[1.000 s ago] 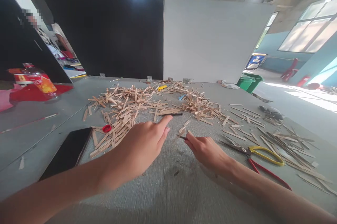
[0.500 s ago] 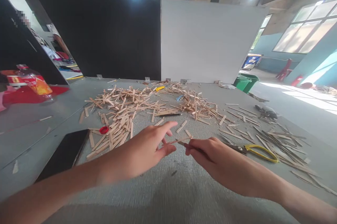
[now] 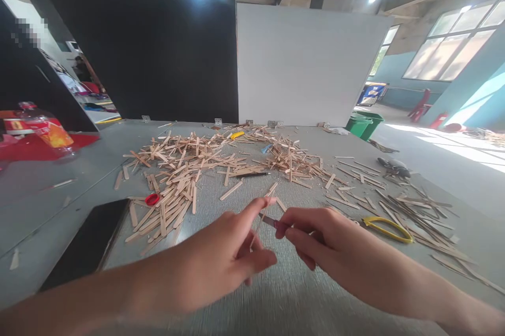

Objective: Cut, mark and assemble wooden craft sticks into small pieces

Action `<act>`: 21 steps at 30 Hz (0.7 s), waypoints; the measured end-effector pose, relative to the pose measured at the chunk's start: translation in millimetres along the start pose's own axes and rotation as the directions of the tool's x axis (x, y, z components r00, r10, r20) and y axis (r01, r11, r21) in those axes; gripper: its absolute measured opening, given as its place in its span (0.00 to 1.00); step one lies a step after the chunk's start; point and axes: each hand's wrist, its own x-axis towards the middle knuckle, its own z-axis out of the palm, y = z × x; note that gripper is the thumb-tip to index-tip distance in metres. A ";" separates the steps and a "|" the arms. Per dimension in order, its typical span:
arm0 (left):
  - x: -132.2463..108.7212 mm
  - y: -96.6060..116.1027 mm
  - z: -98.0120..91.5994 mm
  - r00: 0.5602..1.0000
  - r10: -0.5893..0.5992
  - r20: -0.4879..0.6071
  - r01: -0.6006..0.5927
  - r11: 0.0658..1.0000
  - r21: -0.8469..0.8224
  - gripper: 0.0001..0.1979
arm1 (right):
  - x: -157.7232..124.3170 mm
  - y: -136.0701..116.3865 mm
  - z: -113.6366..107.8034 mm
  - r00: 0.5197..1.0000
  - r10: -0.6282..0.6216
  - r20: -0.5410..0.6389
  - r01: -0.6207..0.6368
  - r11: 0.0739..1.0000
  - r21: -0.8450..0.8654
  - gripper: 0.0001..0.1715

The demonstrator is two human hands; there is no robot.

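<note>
My right hand [image 3: 319, 236] is closed around a small knife [image 3: 269, 220], its short metal blade pointing left. Between the fingers of my left hand [image 3: 232, 246] is a thin wooden stick [image 3: 256, 232], seen nearly edge-on. The blade lies close against the stick's upper end; whether it cuts in, I cannot tell. The knife's handle is mostly hidden in my right fist. Just beyond my hands, a few loose craft sticks [image 3: 231, 190] lie on the grey tabletop [image 3: 221, 304].
Heaped craft sticks [image 3: 185, 168] spread across the table's middle, with a black pen [image 3: 252, 174] among them. Yellow-handled scissors [image 3: 389, 229] and thin strips [image 3: 418, 220] lie right. A phone [image 3: 84, 244], a red cap [image 3: 152, 199] and a bottle [image 3: 49, 128] are left. Upright panels [image 3: 307, 62] stand behind.
The stick has turned from nearly level to steep in my left hand. My left hand has shifted slightly right and lower, and the knife blade now shows more clearly.
</note>
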 end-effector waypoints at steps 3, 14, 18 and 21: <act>1.6 7.0 -6.7 1.000 0.018 0.020 -0.015 0.993 -0.120 0.25 | -1.6 -3.4 -2.7 0.999 -0.040 0.006 0.040 0.998 -0.039 0.15; -6.6 12.4 6.1 0.998 0.023 -0.066 -0.036 0.981 -0.190 0.11 | -15.9 3.5 -20.9 0.991 -0.122 0.060 0.132 0.973 -0.191 0.18; -5.1 15.4 15.4 0.980 0.111 -0.164 -0.137 0.978 -0.155 0.17 | -23.2 7.4 -28.7 0.984 -0.156 0.079 0.172 0.950 -0.262 0.18; -2.4 15.5 20.1 0.974 0.144 -0.175 -0.175 0.969 -0.174 0.17 | -27.3 8.6 -33.0 0.981 -0.174 0.083 0.192 0.930 -0.314 0.18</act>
